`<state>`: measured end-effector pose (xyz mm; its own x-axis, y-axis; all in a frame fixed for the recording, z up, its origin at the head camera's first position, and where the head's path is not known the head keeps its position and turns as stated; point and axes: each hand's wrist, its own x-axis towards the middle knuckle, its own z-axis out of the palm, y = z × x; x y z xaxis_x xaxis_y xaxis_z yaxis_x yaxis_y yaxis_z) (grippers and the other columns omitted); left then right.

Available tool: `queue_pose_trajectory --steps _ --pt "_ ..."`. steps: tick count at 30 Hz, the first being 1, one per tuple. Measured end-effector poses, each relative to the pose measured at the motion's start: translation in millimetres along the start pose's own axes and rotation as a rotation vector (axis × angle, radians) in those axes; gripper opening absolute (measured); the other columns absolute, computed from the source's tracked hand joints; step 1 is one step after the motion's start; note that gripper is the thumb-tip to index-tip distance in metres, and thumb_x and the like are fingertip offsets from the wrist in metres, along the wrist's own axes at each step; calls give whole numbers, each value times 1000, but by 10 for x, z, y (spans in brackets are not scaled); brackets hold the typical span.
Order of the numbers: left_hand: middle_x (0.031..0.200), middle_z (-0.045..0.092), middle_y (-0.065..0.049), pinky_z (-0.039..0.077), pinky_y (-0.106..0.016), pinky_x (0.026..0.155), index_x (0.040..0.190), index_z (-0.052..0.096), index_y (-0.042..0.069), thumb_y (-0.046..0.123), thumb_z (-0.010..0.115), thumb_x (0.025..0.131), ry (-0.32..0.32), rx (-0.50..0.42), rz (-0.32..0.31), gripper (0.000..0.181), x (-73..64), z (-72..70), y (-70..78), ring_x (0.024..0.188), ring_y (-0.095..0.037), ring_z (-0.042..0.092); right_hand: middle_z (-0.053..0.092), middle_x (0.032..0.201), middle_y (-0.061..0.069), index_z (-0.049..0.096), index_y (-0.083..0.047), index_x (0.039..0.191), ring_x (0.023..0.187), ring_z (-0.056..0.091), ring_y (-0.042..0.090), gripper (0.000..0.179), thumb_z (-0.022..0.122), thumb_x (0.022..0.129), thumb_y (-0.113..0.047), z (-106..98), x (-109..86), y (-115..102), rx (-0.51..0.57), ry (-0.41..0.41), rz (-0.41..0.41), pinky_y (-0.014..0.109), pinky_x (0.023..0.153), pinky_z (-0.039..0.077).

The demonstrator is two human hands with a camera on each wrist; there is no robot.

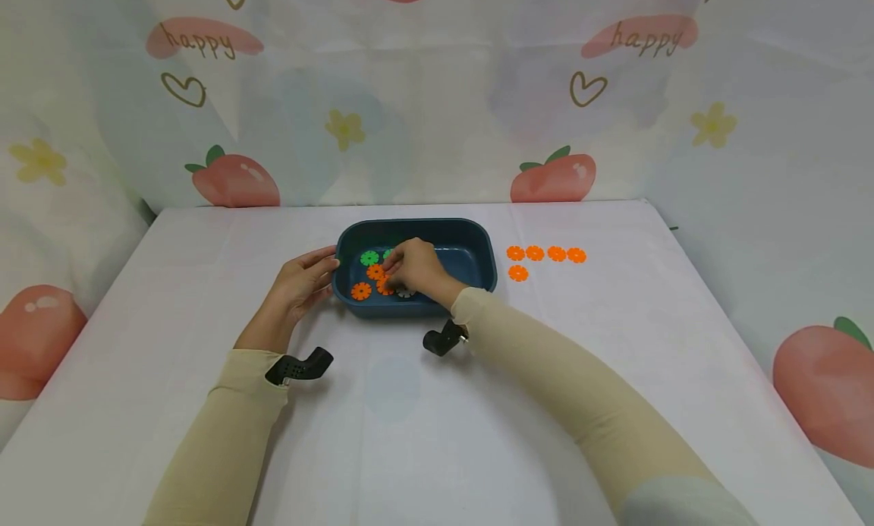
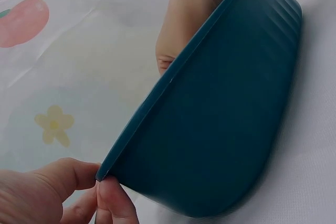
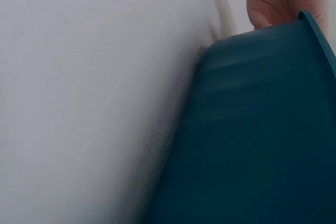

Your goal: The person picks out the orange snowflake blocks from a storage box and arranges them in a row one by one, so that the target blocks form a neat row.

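**Handling notes: toothed discs in the blue tub**

My right hand (image 1: 418, 268) reaches down into the dark blue tub (image 1: 471, 241), which stands on the white worktop (image 1: 410, 435) in the middle of the scene. The fingers are curled over a cluster of orange discs (image 1: 375, 272) on the tub floor, left of centre. Whether this grip has closed on one disc or only rests on the heap, I cannot tell: the hand covers the contact, and the right wrist view shows only the tub's outer wall and the cloth.

My left hand (image 1: 300, 283) steadies the tub at its left end. In the left wrist view the thumb and a fingertip (image 2: 113, 195) pinch the thin rim (image 2: 173, 74), a narrow grip.

Judged properties of the discs:
- Light, stiff moulded plastic, flat, with notched edges
- Not fragile; smooth faces are likely to slip under a flat press
- Notches may snag on neighbouring discs when lifted

Recommended hold: pinch one disc by opposite edge teeth, thumb against forefinger, and tilt it up off the floor first.

Other discs in the tub: one green disc (image 1: 369, 258) toward the far left, one orange disc (image 1: 361, 291) at the near left, one pale disc (image 1: 406, 291) under my wrist. To the right of the tub, five orange discs (image 1: 546, 254) lie on the worktop, four in a row and one nearer
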<state>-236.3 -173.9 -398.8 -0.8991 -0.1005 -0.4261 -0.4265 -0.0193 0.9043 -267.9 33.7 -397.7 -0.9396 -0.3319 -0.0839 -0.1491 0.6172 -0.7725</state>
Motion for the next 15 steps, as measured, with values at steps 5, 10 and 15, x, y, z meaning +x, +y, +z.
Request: queue_pose_trajectory --steps 5,10,15 --pt "130 59 -4 52 -16 69 142 54 18 25 63 97 4 7 -3 46 0 7 -4 87 -6 61 75 89 11 76 -2 94 78 70 20 18 83 77 -5 -39 7 36 28 3 31 26 70 56" --pt "126 59 -2 52 -16 68 142 54 18 25 63 97 10 12 3 46 4 6 -6 87 -6 61 75 89 11 77 -4 93 78 70 21 17 83 78 -8 -78 21 61 37 -1 54 27 71 56" --pt "122 60 0 51 -16 67 142 54 17 24 62 98 11 4 4 45 4 5 -5 85 -6 61 75 92 13 77 -3 95 80 70 20 19 83 77 -6 -122 42 96 116 -19 92 27 73 56"
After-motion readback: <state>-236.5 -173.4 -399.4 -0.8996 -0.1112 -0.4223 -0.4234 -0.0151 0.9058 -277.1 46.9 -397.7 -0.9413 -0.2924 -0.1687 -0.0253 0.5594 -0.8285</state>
